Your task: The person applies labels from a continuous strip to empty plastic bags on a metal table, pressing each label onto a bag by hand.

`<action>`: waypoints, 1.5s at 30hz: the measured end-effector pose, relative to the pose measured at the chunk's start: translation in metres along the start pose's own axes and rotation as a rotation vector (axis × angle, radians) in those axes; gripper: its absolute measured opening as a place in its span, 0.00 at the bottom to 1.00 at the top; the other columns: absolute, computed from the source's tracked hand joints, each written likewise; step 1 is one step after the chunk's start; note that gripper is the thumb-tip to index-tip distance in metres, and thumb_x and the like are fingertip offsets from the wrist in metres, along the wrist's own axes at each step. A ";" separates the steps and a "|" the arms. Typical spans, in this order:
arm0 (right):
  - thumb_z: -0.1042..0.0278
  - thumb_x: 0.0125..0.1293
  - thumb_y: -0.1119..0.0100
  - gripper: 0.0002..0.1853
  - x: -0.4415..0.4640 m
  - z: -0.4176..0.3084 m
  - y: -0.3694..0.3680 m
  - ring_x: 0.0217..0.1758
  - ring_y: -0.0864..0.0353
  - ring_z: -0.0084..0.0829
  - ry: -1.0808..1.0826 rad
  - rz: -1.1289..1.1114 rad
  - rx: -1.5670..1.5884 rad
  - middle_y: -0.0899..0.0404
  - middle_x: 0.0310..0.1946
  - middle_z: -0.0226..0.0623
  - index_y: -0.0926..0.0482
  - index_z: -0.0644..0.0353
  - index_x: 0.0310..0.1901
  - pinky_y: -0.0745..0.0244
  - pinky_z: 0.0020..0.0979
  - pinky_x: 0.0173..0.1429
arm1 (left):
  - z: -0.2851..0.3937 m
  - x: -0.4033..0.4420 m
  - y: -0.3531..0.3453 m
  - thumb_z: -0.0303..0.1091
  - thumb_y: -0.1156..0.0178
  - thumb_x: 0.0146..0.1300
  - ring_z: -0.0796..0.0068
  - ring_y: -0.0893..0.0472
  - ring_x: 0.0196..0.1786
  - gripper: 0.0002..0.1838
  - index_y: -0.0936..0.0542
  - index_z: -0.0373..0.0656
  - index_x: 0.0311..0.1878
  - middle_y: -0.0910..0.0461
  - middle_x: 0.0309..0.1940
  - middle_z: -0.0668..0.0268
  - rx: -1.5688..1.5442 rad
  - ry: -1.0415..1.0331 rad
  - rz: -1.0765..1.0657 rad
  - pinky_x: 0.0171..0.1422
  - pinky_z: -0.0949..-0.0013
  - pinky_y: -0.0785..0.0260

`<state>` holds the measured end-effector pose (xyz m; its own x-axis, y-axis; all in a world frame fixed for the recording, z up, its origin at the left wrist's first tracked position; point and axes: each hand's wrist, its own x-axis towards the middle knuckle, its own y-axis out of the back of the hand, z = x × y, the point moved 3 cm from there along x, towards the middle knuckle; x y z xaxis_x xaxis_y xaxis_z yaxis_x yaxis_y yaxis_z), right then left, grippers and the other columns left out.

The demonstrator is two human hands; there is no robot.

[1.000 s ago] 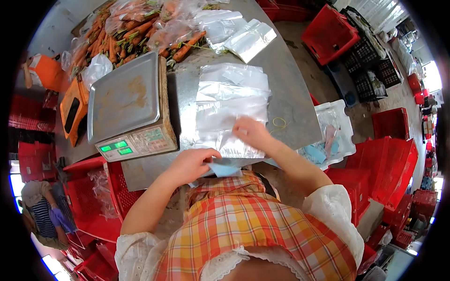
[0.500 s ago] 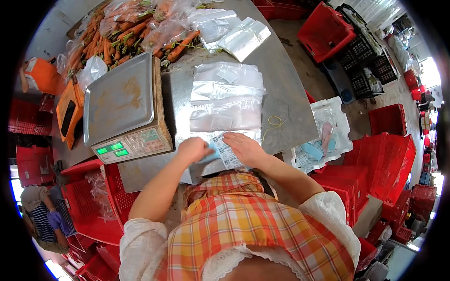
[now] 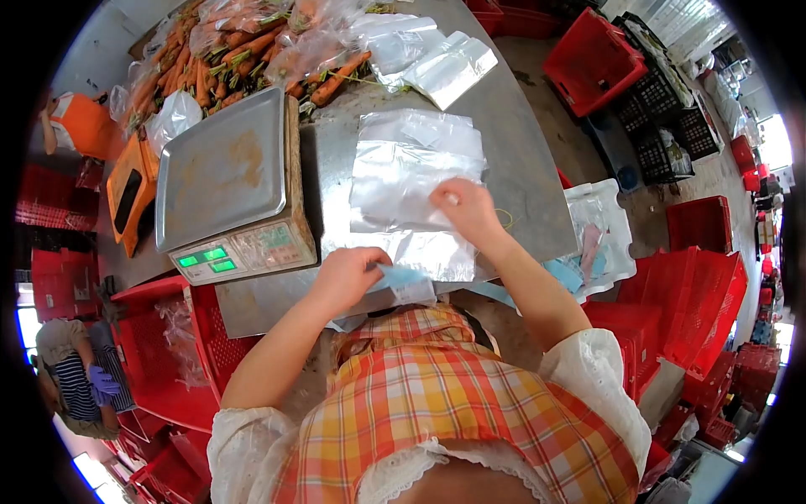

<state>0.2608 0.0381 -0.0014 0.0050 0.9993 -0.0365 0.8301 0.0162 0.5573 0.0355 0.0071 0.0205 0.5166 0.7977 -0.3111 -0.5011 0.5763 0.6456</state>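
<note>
My left hand [image 3: 348, 275] pinches a blue-backed strip of labels [image 3: 405, 284] at the table's near edge, its printed side hanging toward my apron. Over the plastic bags [image 3: 411, 160], which overlap in a stack on the metal table, my right hand [image 3: 467, 208] is closed and slightly blurred; whether a label is between its fingers is too unclear to tell. Left of the bags stands a scale [image 3: 222, 172] with a bare metal tray and a lit green display. A yellow rubber band [image 3: 506, 218] lies just right of my right hand, partly hidden.
Carrots [image 3: 243, 55], some bagged, are heaped at the back left beside more flat bags [image 3: 453, 69]. An orange device [image 3: 131, 197] stands left of the scale. Red crates [image 3: 168, 361] and a white tray [image 3: 620, 227] flank the table. Two people are at the far left.
My right hand has left the label strip and moved up and right over the bags. My left hand keeps the strip, now drooping. The view has shifted slightly.
</note>
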 end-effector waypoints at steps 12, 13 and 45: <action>0.70 0.63 0.49 0.16 -0.069 0.031 -0.062 0.57 0.28 0.40 0.433 -0.175 -0.151 0.26 0.52 0.43 0.27 0.59 0.52 0.32 0.38 0.58 | -0.051 0.051 -0.035 0.49 0.41 0.53 0.56 0.21 0.31 0.18 0.18 0.42 0.27 0.20 0.25 0.56 0.258 0.321 0.004 0.36 0.60 0.30; 0.70 0.62 0.48 0.17 -0.071 0.031 -0.062 0.59 0.29 0.40 0.578 -0.134 -0.310 0.27 0.54 0.41 0.28 0.59 0.53 0.32 0.37 0.59 | -0.052 0.043 -0.033 0.49 0.40 0.53 0.56 0.21 0.29 0.17 0.18 0.42 0.26 0.21 0.22 0.56 0.306 0.211 -0.168 0.35 0.59 0.31; 0.72 0.60 0.49 0.18 -0.065 0.028 -0.052 0.59 0.30 0.41 0.617 -0.182 -0.334 0.27 0.55 0.43 0.27 0.60 0.53 0.35 0.36 0.63 | -0.064 0.014 -0.027 0.46 0.41 0.50 0.60 0.21 0.29 0.14 0.18 0.45 0.28 0.21 0.22 0.58 0.380 0.037 -0.478 0.34 0.61 0.31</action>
<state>0.2328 -0.0284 -0.0512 -0.5147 0.8146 0.2673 0.5724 0.0945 0.8145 0.0117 0.0141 -0.0464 0.5951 0.4764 -0.6473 0.0666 0.7734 0.6304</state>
